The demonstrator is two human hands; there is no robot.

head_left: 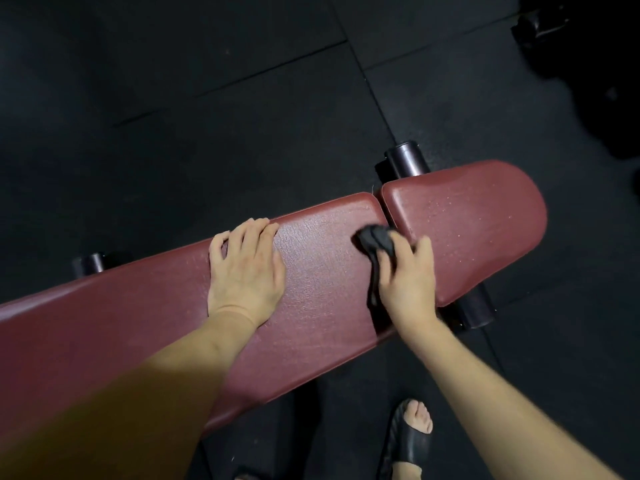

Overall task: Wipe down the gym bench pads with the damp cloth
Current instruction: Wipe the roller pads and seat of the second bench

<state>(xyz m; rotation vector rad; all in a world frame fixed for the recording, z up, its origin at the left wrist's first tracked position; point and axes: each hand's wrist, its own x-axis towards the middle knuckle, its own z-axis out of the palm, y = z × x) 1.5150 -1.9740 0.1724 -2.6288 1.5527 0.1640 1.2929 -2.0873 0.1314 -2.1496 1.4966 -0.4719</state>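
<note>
Dark rubber floor (242, 98) all round, tile seams visible, open room beyond the far edge. Maroon long pad (138, 323) runs off frame left; short pad (467, 230) ends rounded at right, narrow gap between them. Left hand (246, 268) lies flat on the long pad, fingers straight, tips at the far edge. Right hand (405, 275) grips the black cloth (375, 244), pressed at the gap. Frame tubes (405, 159) mostly hidden under the pads. Sandal (408, 438) cut off at bottom. No legible writing.

Dim room, black rubber floor tiles (214, 64) with visible seams.
</note>
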